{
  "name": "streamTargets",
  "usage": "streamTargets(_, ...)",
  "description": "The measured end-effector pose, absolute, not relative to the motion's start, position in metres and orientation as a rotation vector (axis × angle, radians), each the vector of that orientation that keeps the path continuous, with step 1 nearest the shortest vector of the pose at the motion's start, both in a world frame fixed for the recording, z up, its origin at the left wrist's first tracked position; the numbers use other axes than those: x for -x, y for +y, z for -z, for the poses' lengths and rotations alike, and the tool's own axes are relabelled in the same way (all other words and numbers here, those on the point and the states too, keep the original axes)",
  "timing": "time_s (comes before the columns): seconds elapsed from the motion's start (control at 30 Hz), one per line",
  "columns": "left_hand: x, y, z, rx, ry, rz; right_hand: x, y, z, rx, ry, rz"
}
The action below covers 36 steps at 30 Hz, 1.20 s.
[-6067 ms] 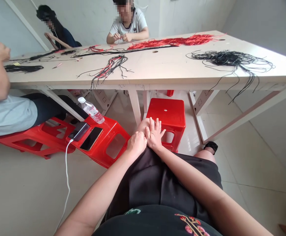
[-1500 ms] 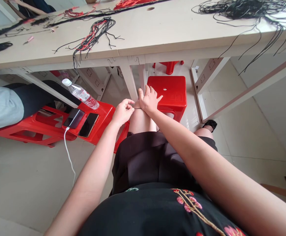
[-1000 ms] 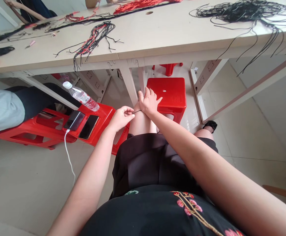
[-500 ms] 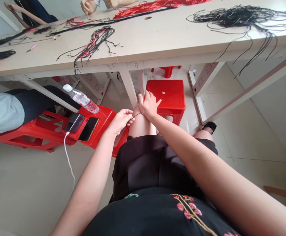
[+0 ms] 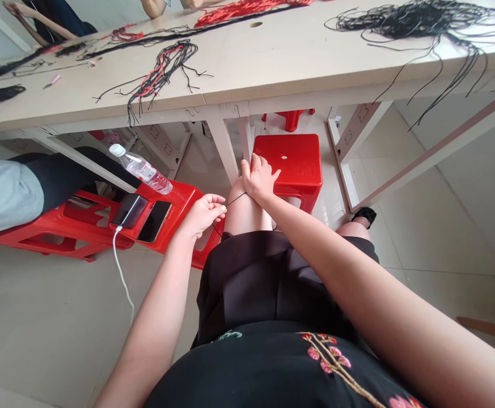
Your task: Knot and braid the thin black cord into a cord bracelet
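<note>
Below the pale worktop (image 5: 273,62), the left hand (image 5: 204,215) clamped a thin black cord (image 5: 235,199) running to the right hand (image 5: 261,180), which lay open on the bare knee (image 5: 242,211).

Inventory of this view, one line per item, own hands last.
table: one, cream, across the top of the view
cord bundles: three, black, red, and red-black mix, on the table
water bottle: one, clear, on a red stool at left
phones: two, black, on that stool
charging cable: one, white, hanging from a phone
stools: at least three, red, under and near the table
co-workers: three, one at left, two past the table
thin cord: one, black, between the hands
left hand: pinching the cord
right hand: spread on bare knee
</note>
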<state>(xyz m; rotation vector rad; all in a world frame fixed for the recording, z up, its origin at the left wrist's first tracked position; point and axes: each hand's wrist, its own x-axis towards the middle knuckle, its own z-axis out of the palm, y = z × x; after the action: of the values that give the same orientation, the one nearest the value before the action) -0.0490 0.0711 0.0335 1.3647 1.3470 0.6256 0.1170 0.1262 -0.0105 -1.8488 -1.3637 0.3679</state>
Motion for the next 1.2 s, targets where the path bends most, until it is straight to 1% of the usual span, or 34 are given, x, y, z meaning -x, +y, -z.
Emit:
streamTargets(0.4,0.048,0.060,-0.054,-1.126,1.297,-0.594,-0.117,0.126,0.011,1.844,-1.343,-0.396)
streamTargets(0.7,0.065,0.051,-0.047,-1.287,1.398,-0.549,-0.118,0.125,0.011,1.842,-1.348,-0.422)
streamTargets(0.87,0.071,0.053,-0.040,-1.285,1.432,-0.582,-0.118,0.126,0.013,1.857,-1.355,-0.397)
streamTargets(1.2,0.069,0.052,-0.051,-1.262,1.408,-0.613,-0.118,0.124,0.013,1.853,-1.367,-0.381)
